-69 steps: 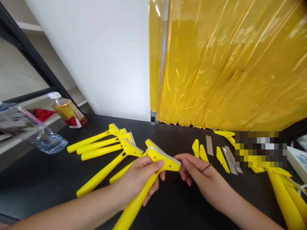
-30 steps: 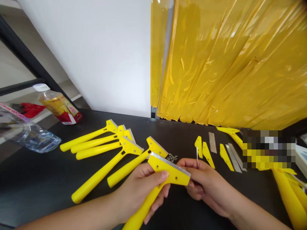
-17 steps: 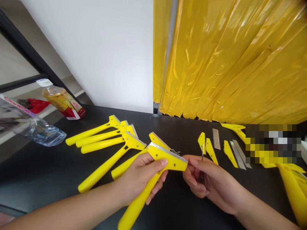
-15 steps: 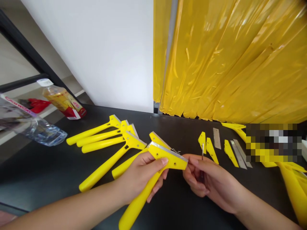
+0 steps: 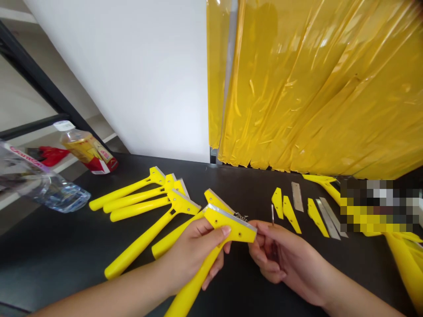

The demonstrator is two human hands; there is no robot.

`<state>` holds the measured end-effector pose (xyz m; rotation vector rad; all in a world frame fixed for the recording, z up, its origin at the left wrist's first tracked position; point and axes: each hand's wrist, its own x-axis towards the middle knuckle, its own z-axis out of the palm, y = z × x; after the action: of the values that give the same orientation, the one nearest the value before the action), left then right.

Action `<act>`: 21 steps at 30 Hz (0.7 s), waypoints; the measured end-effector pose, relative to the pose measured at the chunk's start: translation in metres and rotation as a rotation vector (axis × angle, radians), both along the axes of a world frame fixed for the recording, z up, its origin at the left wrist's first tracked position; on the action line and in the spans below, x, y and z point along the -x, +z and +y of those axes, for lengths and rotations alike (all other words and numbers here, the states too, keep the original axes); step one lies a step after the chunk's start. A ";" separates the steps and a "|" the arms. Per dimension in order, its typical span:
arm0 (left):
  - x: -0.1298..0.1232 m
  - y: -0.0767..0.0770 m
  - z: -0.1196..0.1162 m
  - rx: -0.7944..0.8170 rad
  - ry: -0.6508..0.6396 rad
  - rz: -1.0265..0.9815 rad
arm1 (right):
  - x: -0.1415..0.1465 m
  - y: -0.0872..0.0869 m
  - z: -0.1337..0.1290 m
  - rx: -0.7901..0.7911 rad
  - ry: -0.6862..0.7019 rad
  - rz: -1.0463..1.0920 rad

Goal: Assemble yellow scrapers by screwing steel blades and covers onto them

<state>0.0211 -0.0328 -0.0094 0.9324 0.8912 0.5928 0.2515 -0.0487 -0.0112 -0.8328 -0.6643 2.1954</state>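
Yellow plastic scraper (image 5: 231, 226) is held at the middle of the view, its long axis running from the handle at 7 o'clock up to the head at 1 o'clock. Its steel edge faces 1 o'clock, and the head's bar runs from 10 to 4 o'clock. The left hand (image 5: 194, 251) curls its fingers (image 5: 211, 281) around the neck, with the thumb (image 5: 224, 230) pressed flat on the head's face. The right hand (image 5: 284, 259) sits at 3 o'clock, its fingertips at the head's right end, thumb and fingers closed in a pinch on a thin metal pin (image 5: 272, 214). That pin, slanted in the earliest frame, now stands nearly upright.

Tiny screws (image 5: 241, 216) lie at 12 o'clock on the black tabletop (image 5: 66, 246). Five assembled scrapers (image 5: 132, 237) lie at 9 o'clock; loose yellow head pieces (image 5: 289, 215) and steel blades (image 5: 297, 196) lie at 2 o'clock.
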 end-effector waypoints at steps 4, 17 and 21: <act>0.001 -0.001 0.001 -0.014 0.013 0.012 | 0.002 -0.001 -0.001 -0.054 -0.020 -0.047; 0.005 0.011 0.007 0.026 0.107 -0.011 | -0.027 0.008 0.017 -0.659 -0.232 -0.940; 0.007 0.010 0.008 0.056 0.109 -0.044 | -0.041 0.006 0.020 -0.738 -0.098 -1.535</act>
<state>0.0144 -0.0245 0.0010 0.8214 0.9187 0.6759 0.2927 -0.0285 -0.0050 -1.9147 -1.8588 0.6737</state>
